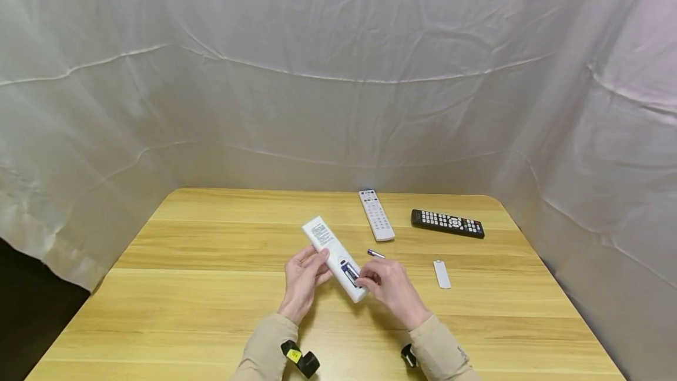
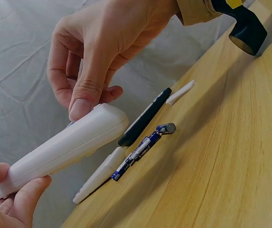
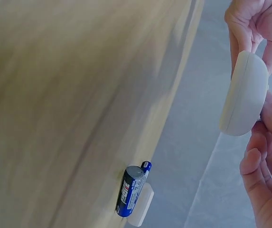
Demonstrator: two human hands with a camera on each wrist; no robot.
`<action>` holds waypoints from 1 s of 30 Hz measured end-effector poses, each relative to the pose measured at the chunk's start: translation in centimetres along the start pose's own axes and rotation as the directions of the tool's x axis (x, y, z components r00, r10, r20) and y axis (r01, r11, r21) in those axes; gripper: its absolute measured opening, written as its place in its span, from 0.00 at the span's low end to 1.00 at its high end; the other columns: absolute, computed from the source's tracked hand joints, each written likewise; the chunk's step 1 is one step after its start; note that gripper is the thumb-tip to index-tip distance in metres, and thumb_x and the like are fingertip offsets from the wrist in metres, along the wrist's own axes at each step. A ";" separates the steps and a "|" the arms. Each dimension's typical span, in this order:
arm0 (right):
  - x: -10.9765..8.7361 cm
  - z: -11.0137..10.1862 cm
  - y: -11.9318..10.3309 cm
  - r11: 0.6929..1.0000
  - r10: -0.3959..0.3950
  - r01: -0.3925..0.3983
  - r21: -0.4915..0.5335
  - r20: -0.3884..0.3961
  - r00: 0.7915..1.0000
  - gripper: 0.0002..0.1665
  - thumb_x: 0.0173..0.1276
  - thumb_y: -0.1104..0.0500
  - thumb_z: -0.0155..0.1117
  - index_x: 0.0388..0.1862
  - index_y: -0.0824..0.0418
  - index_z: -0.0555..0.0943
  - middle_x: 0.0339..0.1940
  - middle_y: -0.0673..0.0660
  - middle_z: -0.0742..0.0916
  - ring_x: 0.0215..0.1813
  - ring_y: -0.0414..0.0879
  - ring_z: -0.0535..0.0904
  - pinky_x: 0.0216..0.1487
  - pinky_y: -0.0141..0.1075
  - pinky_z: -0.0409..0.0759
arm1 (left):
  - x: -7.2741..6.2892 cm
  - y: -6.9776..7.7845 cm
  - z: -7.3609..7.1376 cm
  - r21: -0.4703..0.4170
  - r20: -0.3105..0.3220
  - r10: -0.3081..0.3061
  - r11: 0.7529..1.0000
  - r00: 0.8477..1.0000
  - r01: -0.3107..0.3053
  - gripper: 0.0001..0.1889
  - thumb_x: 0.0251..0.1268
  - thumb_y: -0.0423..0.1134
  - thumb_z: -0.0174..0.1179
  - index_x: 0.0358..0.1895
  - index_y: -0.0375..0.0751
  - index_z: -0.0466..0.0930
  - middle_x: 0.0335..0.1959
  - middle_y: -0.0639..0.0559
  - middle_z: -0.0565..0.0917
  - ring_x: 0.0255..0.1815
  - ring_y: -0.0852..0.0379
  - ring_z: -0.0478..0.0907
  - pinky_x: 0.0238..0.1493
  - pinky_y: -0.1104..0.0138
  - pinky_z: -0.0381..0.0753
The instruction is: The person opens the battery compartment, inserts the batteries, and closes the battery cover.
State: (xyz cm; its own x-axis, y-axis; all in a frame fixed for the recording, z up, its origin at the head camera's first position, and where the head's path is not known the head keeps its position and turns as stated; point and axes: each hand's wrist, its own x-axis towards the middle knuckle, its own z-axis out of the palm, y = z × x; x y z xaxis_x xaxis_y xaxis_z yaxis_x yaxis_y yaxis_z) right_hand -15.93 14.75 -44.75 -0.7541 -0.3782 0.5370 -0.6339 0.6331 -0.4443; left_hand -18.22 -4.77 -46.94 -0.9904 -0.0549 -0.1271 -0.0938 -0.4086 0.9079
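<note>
My left hand grips a white remote control, thumb on top and fingers beneath, held tilted above the table with its back up. Its battery compartment is uncovered, and a battery shows inside. Over the compartment's near end, my right hand has its fingers curled and its thumb tip at a battery; the fingertips partly hide that spot. Past the right hand lies a blue-and-silver battery. The left wrist view shows several loose batteries there.
A second white remote lies face up at the back of the wooden table. To its right is a black remote. A small white battery cover lies right of my right hand. Grey cloth hangs behind.
</note>
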 end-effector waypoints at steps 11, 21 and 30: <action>0.1 -0.2 0.1 0.979 0.170 -0.176 0.102 0.069 0.983 0.08 0.51 0.64 0.79 0.28 0.60 0.85 0.25 0.52 0.87 0.24 0.28 0.71 0.23 0.22 0.77 | 0.0 0.1 -0.2 0.016 0.042 0.000 1.000 0.999 -0.001 0.25 0.70 0.31 0.61 0.66 0.24 0.68 0.50 0.33 0.87 0.35 0.59 0.89 0.42 0.68 0.92; 0.1 -0.1 0.4 0.953 0.265 -0.274 0.130 0.080 0.961 0.09 0.52 0.61 0.79 0.26 0.58 0.84 0.21 0.49 0.84 0.23 0.30 0.69 0.21 0.23 0.74 | 0.0 0.3 -0.3 0.017 0.066 0.003 1.000 0.998 -0.004 0.25 0.70 0.31 0.61 0.66 0.24 0.68 0.50 0.34 0.87 0.36 0.59 0.89 0.43 0.67 0.92; 0.3 -0.2 0.5 0.911 0.371 -0.388 0.143 0.130 0.919 0.11 0.52 0.59 0.80 0.25 0.58 0.83 0.19 0.48 0.82 0.21 0.33 0.69 0.21 0.23 0.71 | 0.0 0.2 -0.3 0.007 0.075 0.001 1.000 0.997 -0.002 0.25 0.70 0.31 0.61 0.66 0.24 0.68 0.49 0.35 0.88 0.35 0.59 0.89 0.42 0.68 0.92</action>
State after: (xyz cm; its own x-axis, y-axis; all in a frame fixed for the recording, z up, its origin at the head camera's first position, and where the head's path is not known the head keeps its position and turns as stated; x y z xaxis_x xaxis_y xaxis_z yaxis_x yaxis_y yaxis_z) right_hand -16.43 15.11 -44.69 -0.9509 -0.2009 0.2354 -0.3095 0.6267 -0.7152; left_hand -18.21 -5.16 -46.84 -0.9953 0.0126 -0.0958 -0.0928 -0.4022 0.9108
